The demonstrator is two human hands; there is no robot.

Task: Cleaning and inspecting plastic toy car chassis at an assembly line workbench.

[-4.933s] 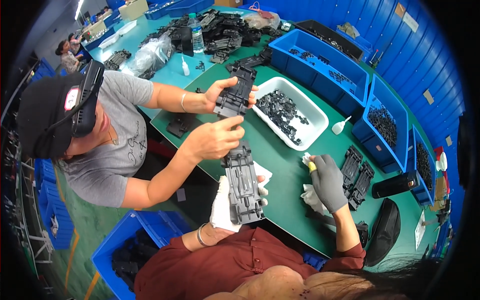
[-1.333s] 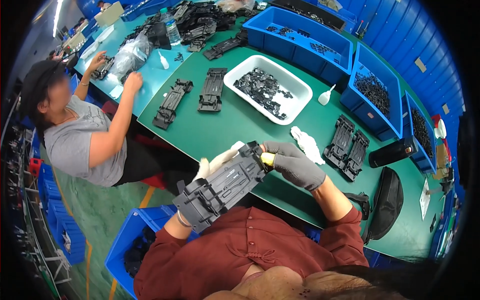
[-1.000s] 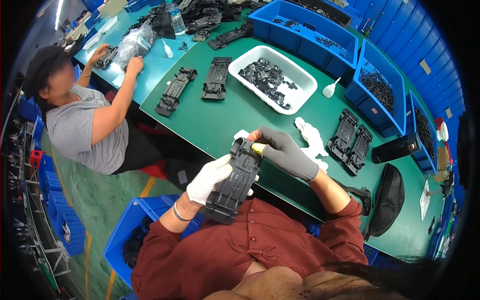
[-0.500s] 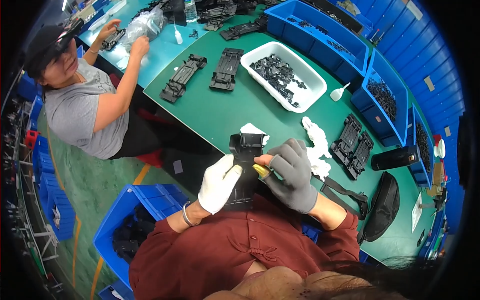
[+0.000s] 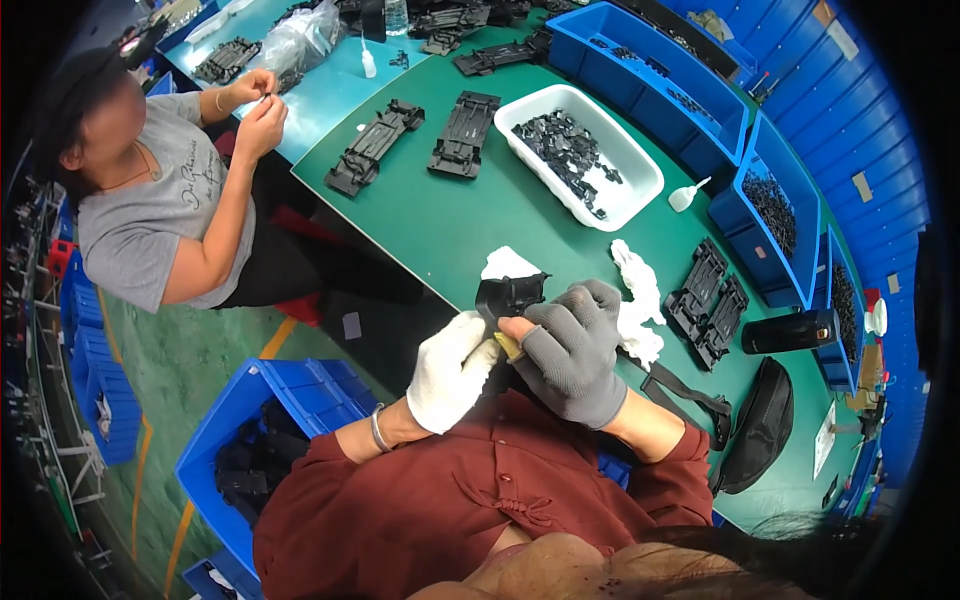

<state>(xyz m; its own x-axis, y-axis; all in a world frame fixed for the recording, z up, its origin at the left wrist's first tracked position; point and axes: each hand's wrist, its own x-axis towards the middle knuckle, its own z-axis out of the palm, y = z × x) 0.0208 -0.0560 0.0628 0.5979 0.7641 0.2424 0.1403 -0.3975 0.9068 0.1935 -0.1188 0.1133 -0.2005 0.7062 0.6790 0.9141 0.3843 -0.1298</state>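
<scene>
In front of my chest I hold a black plastic chassis (image 5: 515, 292), tilted, with its far end showing and the rest hidden by my hands. My left hand (image 5: 452, 372), in a white glove, grips its left side with fingers curled. On the other side my right hand (image 5: 572, 358), in a grey glove with a bare fingertip and something yellow at another, closes round it. Just beyond the chassis lies a white cloth (image 5: 508, 264). Another crumpled white cloth (image 5: 638, 300) is right of my right hand.
A white tub (image 5: 645, 190) of small black parts sits ahead, near two chassis (image 5: 466, 135) (image 5: 375, 148). Rightward are two more chassis (image 5: 706, 300), a squeeze bottle (image 5: 686, 195), a black cylinder (image 5: 790, 332), a black bag (image 5: 760, 425) and blue bins (image 5: 735, 130). A co-worker (image 5: 165, 190) stands left.
The chassis has tilted, so its near part no longer shows between my hands. My hands have come closer together. The co-worker has brought both hands together, away from the chassis on the other table.
</scene>
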